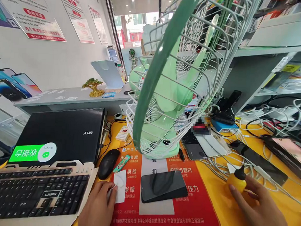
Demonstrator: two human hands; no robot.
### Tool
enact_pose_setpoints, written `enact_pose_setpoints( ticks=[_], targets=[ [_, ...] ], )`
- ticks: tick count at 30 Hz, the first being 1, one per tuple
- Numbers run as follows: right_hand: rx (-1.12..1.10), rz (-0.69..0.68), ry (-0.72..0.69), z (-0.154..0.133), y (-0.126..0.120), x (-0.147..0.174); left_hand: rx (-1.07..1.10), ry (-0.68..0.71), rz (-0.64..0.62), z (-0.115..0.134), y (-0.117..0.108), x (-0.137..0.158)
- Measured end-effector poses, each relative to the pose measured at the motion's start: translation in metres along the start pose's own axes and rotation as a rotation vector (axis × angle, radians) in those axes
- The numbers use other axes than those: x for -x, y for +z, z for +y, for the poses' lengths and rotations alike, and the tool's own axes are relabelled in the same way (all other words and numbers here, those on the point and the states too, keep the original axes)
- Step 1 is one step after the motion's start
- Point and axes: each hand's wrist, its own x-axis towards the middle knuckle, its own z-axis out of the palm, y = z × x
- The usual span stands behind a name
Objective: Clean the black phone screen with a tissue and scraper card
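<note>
Loosely speaking, both hands work low over the yellow worktop, one at each side of a red printed mat. The left hand rests at the mat's left edge, its grip pinching the near edge of a small white sheet between thumb and forefinger. The right hand is off the mat to the right, its grip wrapped around a yellow squeeze bottle with a black cap, which stands slightly tilted.

Between the hands a black smartphone lies flat on the mat, its dark glossy face up and mirroring the fan above. That green desk fan, with its pale wire cage, stands just behind and leans over the mat. Beside the white sheet are a green sachet and a black mouse. Farther left, a LONSAN keyboard sits before an Acer laptop, seen from the lid's back. Tangled white cables spread behind the bottle, near a dark phone that lies at a slant.
</note>
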Motion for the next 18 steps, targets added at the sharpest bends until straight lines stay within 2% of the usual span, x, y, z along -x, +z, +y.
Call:
enact_pose_setpoints(
  ticks=[3, 5, 7, 10, 12, 15, 17, 18],
  targets=[
    [-0.003, -0.029, 0.061, -0.02, -0.001, -0.002, 0.002, 0.172, 0.166, -0.009, 0.007, 0.001],
    [-0.028, -0.046, 0.074, -0.025, 0.0, -0.001, 0.052, 0.322, 0.247, -0.007, 0.009, 0.005],
    [-0.047, -0.034, 0.075, -0.023, 0.0, 0.0, 0.13, 0.514, 0.218, 0.009, 0.011, 0.01],
    [-0.032, -0.022, 0.05, -0.012, -0.001, 0.004, 0.139, 0.916, 0.064, 0.05, 0.02, 0.02],
    [-0.048, -0.039, -0.002, -0.005, -0.002, 0.007, 0.087, 1.11, 0.075, 0.076, 0.03, 0.025],
    [-0.232, -0.042, -0.17, -0.005, -0.001, 0.014, 0.065, 1.134, 0.1, 0.091, 0.042, 0.026],
    [-0.356, -0.079, -0.282, -0.017, 0.003, 0.021, 0.03, 1.079, 0.118, 0.086, 0.042, 0.022],
    [-0.38, -0.139, -0.319, -0.027, 0.006, 0.024, -0.002, 1.043, 0.126, 0.08, 0.04, 0.019]
  ],
)
